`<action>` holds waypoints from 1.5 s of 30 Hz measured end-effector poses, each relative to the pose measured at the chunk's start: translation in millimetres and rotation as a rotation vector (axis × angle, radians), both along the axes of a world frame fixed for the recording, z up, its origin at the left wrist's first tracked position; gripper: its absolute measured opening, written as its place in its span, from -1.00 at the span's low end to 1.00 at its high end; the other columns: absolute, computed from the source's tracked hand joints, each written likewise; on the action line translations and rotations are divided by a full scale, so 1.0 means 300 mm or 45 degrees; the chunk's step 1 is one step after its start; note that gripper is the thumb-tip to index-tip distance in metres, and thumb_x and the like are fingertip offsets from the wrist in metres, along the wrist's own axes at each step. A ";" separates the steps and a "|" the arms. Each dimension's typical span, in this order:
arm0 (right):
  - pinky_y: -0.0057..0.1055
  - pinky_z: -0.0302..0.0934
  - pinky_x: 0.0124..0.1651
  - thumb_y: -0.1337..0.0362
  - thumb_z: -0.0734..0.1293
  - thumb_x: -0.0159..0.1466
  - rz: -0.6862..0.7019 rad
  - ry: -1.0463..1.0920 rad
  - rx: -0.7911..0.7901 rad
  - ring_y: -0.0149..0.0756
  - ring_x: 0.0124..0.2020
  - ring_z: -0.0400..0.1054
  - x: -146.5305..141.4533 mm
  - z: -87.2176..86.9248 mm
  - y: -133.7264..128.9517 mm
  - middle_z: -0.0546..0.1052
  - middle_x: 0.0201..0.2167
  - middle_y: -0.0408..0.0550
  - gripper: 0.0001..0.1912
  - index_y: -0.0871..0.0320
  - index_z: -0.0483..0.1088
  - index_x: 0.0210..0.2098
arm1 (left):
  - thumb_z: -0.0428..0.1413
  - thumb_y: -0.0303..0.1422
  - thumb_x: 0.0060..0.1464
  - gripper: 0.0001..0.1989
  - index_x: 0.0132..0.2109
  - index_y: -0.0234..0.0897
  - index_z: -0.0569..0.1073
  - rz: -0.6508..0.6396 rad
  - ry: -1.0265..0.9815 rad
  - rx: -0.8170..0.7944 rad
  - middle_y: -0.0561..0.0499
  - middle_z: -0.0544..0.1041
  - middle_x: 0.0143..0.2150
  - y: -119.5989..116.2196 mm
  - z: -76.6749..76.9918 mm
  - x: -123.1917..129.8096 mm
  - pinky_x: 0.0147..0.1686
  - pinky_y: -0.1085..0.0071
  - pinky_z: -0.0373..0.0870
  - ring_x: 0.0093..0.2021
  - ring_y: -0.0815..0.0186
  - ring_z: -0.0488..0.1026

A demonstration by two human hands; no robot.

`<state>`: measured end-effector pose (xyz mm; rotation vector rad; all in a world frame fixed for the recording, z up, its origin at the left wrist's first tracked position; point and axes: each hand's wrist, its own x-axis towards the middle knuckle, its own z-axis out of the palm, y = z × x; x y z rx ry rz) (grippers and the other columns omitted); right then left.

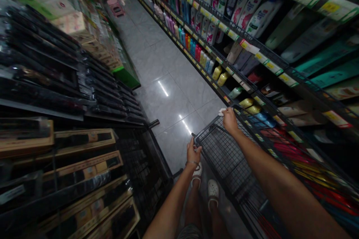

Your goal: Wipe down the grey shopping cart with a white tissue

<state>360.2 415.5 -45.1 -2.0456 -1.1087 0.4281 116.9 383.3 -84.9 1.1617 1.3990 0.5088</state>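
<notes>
A black wire shopping cart (224, 149) stands below me on the right, close against the shelf. My left hand (193, 153) is closed on the near-left corner of its rim, a thin band around the wrist. At the far corner of the same rim is my right hand (230, 120), its fingers closed on a small crumpled white paper (222, 112). Whether that hand also grips the cart's rim, I cannot tell. Wire mesh shows in the upper part of the cart, and some dark and red things lie at its lower end, too dim to name.
Shelves of shampoo bottles (256, 16) with yellow price tags run along the right. Boxed goods (92, 168) and dark packages (103, 93) fill the left racks. Between them stretches a grey tiled floor (174, 93). A pink stool (115, 6) and a partly seen person are farther up the aisle.
</notes>
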 end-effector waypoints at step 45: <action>-0.37 0.25 -0.13 0.58 0.13 -0.13 0.034 0.413 -0.264 -0.29 -0.24 0.33 -0.568 0.134 -1.153 0.37 -0.37 -0.12 -0.72 0.10 0.26 -0.52 | 0.09 -0.20 0.19 -0.66 0.03 -0.30 0.38 -0.496 0.120 -0.399 -0.07 0.45 -0.02 -0.480 0.106 -0.018 -0.13 0.20 0.48 -0.10 0.26 0.45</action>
